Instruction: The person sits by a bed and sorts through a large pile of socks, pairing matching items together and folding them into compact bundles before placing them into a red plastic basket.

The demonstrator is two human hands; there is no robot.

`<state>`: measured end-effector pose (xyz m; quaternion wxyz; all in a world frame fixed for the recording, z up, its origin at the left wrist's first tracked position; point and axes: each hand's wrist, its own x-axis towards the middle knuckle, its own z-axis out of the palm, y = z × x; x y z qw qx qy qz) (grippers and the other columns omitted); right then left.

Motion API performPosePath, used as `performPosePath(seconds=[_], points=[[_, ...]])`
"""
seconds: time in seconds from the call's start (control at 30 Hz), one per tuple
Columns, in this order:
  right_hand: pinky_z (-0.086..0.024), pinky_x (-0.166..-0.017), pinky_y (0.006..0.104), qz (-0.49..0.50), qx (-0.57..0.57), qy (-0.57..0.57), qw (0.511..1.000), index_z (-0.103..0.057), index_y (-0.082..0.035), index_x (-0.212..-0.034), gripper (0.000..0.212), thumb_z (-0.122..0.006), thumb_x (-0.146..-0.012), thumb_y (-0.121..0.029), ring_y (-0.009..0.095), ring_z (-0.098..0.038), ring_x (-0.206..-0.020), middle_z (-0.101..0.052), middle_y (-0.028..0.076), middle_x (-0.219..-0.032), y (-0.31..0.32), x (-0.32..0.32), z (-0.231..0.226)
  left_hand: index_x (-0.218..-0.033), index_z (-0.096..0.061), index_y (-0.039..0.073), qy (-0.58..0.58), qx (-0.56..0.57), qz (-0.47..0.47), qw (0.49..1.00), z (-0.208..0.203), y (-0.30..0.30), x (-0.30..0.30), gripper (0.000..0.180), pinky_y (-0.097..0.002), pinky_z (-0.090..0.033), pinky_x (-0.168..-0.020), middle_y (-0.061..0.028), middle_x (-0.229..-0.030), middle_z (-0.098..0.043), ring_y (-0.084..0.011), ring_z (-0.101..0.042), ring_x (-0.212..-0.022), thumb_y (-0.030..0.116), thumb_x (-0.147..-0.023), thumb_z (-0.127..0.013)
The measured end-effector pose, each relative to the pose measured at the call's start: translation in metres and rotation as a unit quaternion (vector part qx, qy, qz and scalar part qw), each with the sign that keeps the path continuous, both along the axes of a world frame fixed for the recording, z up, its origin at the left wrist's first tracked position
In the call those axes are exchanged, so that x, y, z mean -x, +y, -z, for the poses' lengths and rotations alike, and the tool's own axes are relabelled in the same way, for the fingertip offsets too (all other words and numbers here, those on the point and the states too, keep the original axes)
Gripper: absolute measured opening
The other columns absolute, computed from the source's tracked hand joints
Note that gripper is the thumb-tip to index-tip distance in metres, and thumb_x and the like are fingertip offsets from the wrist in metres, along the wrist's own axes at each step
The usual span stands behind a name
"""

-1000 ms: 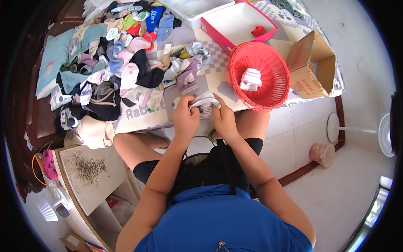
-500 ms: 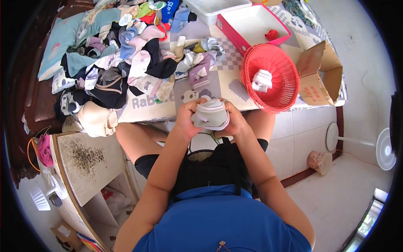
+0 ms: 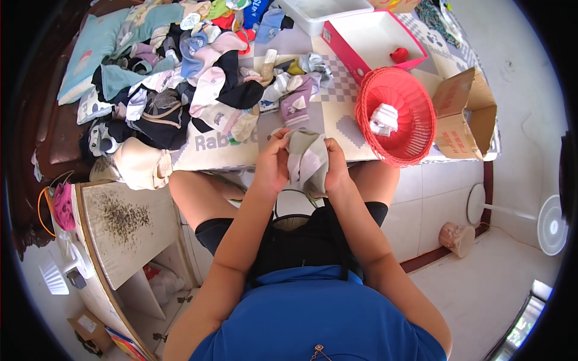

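Note:
Between my two hands is a pale grey and light pink sock (image 3: 308, 157), held up over my lap at the table's near edge. My left hand (image 3: 275, 162) grips its left side, fingers curled and thumb up. On the other side my right hand (image 3: 336, 166) pinches the cloth. Whether it is one sock or two together, I cannot tell. Beyond my hands lies a purple sock (image 3: 296, 103) at the edge of a heap of mixed socks. A red woven basket (image 3: 426, 111) stands to the right, with a white folded sock bundle (image 3: 384, 119) inside.
The heap spreads over the left of the patterned tablecloth (image 3: 340, 129), against a light blue pillow (image 3: 90, 48). Behind the basket sit a pink-edged box (image 3: 346, 54) holding a red bundle (image 3: 399, 55), and a white tub (image 3: 313, 23). An open cardboard box (image 3: 454, 132) stands far right.
The grey and pink sock was a compact rounded bundle; now it is opened out, longer and hanging upright between my hands. My hands have moved slightly apart. The view has shifted a little.

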<state>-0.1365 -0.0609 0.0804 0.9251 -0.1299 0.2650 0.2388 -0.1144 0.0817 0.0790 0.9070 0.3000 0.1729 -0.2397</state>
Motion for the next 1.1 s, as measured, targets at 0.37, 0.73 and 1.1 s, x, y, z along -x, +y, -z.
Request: performPosePath(seconds=[0.37, 0.73, 1.1], points=[[-0.05, -0.076, 0.0315, 0.148, 0.257, -0.14, 0.945, -0.058, -0.007, -0.103, 0.018, -0.051, -0.092, -0.02, 0.017, -0.062, -0.084, -0.064, 0.006, -0.095, -0.036, -0.008, -0.027, -0.142, -0.025, 0.011, -0.202, -0.16, 0.28, 0.925, -0.016, -0.003, 0.013, 0.07, -0.0291, -0.045, -0.084, -0.0019, -0.125, -0.049, -0.0127, -0.054, -0.101, 0.044, -0.088, -0.056], [-0.046, -0.064, 0.0232, 0.077, 0.613, -0.289, 0.731, -0.063, 0.0, -0.101, 0.017, -0.061, -0.086, -0.009, 0.009, -0.056, -0.068, -0.064, 0.001, -0.077, -0.058, -0.043, -0.053, -0.109, -0.055, -0.005, -0.061, -0.14, 0.17, 0.974, 0.016, 0.025, 0.0, 0.034, -0.0318, -0.051, -0.078, -0.0112, -0.094, -0.064, -0.0202, -0.064, -0.083, 0.013, -0.08, -0.051], [-0.046, -0.077, 0.0375, 0.032, 0.741, -0.289, 0.605, -0.061, -0.005, -0.103, 0.035, -0.073, -0.071, -0.012, 0.03, -0.054, -0.086, -0.055, 0.013, -0.095, -0.031, -0.017, 0.014, -0.127, -0.042, -0.002, 0.065, -0.074, 0.196, 0.976, 0.074, 0.013, 0.021, 0.041, -0.0413, -0.042, -0.096, -0.0119, -0.126, -0.052, -0.0261, -0.052, -0.114, 0.015, -0.09, -0.046]])
